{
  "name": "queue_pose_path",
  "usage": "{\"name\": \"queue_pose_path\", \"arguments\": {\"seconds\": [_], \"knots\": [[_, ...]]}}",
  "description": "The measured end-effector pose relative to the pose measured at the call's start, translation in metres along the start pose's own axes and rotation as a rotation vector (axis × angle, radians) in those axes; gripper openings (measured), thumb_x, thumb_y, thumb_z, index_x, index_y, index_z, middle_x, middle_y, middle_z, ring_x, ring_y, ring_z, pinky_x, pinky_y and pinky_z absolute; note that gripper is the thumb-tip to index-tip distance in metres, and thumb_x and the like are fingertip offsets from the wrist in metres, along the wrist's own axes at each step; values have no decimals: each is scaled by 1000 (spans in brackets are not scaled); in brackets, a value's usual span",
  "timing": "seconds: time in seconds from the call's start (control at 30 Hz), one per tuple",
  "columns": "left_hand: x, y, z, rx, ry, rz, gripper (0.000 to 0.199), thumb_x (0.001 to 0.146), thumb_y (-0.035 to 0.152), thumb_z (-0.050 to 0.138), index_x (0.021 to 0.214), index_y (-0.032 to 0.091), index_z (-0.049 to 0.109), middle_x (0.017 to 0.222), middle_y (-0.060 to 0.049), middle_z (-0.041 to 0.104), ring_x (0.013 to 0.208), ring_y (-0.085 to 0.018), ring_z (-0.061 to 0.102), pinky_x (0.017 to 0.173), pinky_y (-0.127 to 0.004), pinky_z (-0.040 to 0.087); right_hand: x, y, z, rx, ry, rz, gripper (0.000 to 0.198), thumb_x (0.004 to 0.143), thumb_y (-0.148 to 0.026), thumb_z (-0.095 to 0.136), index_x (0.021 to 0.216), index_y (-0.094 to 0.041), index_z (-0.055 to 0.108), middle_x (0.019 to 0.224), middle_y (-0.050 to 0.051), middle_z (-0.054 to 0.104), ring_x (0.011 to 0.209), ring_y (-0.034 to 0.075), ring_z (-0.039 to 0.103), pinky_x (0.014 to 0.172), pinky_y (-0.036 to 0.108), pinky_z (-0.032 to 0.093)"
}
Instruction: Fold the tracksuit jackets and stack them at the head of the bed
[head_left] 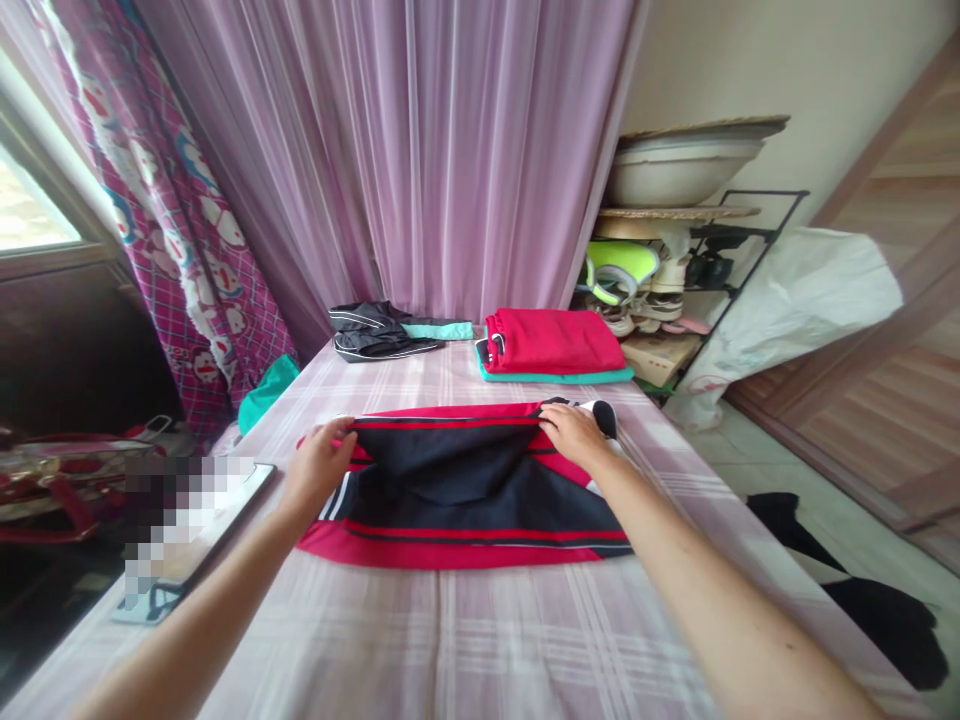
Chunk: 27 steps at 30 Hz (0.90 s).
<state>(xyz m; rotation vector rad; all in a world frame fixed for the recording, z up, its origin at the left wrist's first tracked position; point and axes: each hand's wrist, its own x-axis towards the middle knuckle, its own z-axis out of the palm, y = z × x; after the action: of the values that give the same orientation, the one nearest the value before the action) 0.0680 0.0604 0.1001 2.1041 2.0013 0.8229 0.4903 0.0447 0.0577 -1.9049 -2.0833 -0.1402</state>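
Note:
A red and black garment (465, 480) with white stripes lies folded lengthwise across the checked cloth in front of me. My left hand (322, 455) pinches its far left corner, the fingers curled over the edge. At the far right, my right hand (574, 432) grips the same far edge, next to a bunched black and white part (604, 418). The fabric between my hands sags slightly in the middle. What kind of garment it is cannot be made out for certain.
Behind the garment sit a folded red and teal stack (555, 342) and a black garment (375, 332). A framed glossy panel (225, 520), partly pixelated, lies at the left. A shoe rack (720, 290) stands right, dark cloth (862, 590) below. Purple curtains (465, 150) hang behind.

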Motion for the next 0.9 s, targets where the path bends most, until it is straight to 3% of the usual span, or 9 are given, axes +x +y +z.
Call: {"name": "queue_pose_path", "arguments": {"seconds": [0.17,0.23,0.3,0.37,0.43,0.57,0.63,0.73,0.9], "knots": [[48,1,-7,317,-137,232,46,82,48,55,121,26,65,134,-11,56,114,-29,59,99,-42,44,8,12,-10,46,-48,17,30,89,-17,49,108,-26,69,117,2,71,108,19,65,97,33,46],[61,5,-9,283,-234,326,38,79,49,59,107,26,70,137,-9,56,122,-31,54,105,-44,40,7,15,-13,55,-64,23,30,89,-18,49,109,-26,69,117,2,72,109,20,65,98,34,45],[67,7,-17,162,-324,365,34,78,52,59,97,26,71,124,-7,65,119,-29,56,103,-40,41,6,20,-17,79,-81,36,31,89,-20,48,111,-26,68,117,3,72,110,21,64,98,35,45],[67,7,-32,17,-412,307,36,75,57,60,92,27,70,98,-4,72,101,-26,63,91,-34,48,6,28,-24,131,-96,45,31,89,-23,47,111,-26,68,114,3,73,107,21,65,95,34,47],[66,6,-50,-128,-490,199,39,69,63,64,84,27,69,78,0,70,83,-23,63,77,-29,50,9,40,-33,199,-114,24,29,88,-27,47,106,-24,69,108,4,74,102,21,66,90,32,48],[74,1,-69,-265,-556,61,41,55,61,76,76,27,69,69,2,67,73,-20,62,66,-25,49,23,64,-48,297,-218,-49,28,87,-39,48,84,-21,68,87,5,73,81,21,65,75,30,50],[85,-2,-61,-135,-552,103,38,59,59,74,81,28,71,74,1,69,76,-21,63,68,-26,48,35,69,-47,325,-280,-37,32,86,-45,47,78,-21,66,80,3,71,74,20,63,68,28,49],[101,-10,-32,183,-514,198,32,67,51,69,88,27,72,84,-4,73,85,-26,66,77,-30,48,50,67,-32,284,-314,25,29,84,-45,51,77,-21,66,81,3,72,75,19,63,69,28,47],[107,-22,14,387,-528,186,35,81,43,57,109,28,70,102,-9,74,97,-29,66,86,-35,47,54,47,0,-99,-133,168,21,85,-38,55,85,-24,70,85,5,74,90,24,63,85,38,41]]}}
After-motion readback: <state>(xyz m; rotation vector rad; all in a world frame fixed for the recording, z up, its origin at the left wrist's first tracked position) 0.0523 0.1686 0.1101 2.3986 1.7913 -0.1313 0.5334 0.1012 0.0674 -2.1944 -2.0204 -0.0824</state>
